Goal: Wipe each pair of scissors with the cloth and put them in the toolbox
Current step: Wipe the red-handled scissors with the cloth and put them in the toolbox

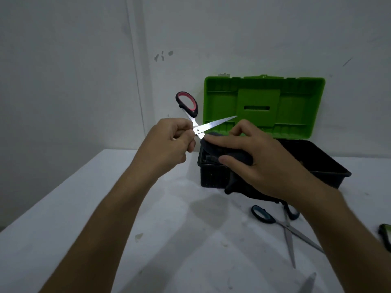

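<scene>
My left hand grips red-and-black-handled scissors near their pivot, blades spread open, held in the air in front of the toolbox. One blade points right toward the green lid; the other runs into the dark grey cloth. My right hand holds that cloth wrapped round the lower blade. The toolbox has a black body and stands open against the wall, its green lid upright. Blue-handled scissors lie open on the white table at the right, partly hidden by my right forearm.
A green-and-black object shows at the right edge of the table. A blade tip pokes in at the bottom. The white table meets a pale wall behind.
</scene>
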Demonstrator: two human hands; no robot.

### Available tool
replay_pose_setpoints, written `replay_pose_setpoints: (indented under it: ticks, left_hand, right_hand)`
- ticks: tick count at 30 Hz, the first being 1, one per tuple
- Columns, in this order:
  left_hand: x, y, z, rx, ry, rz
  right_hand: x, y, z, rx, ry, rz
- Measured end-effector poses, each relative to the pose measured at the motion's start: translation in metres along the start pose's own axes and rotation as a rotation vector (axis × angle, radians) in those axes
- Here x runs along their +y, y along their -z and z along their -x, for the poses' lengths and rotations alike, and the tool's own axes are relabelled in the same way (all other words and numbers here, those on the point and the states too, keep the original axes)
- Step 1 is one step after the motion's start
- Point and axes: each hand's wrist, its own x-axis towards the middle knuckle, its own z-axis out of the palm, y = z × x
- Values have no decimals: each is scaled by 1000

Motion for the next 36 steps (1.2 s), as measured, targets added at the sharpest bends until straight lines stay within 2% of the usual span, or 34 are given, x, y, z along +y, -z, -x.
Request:
replay_pose_setpoints:
  ticks: [7,11,13,18,21,26,30,36]
  left_hand:
    - [-8,11,-15,174,88,152]
    - [-17,7,-19,88,84,15]
    - [-14,2,-18,25,77,26]
    - [-5,8,-15,90,76,149]
    - [-8,10,-13,122,96,233]
    - [-11,-1,-14,170,91,188]
    - [-9,-10,-11,123,86,98]
    - [-2,-4,-3,-1,160,298]
  right_hand:
    - [11,11,3,-43,-13,111]
    - [12,8,0,135,-20,-58]
    - [10,1,-3,164,-30,-53]
    - [12,-4,-2,-5,-36,-54]
    - [16,8,1,-42,-33,-42]
    - [20,18,4,85,-15,-55]
    - [14,11,2,206,-6,-33]
    - [14,8,3,9,-93,3]
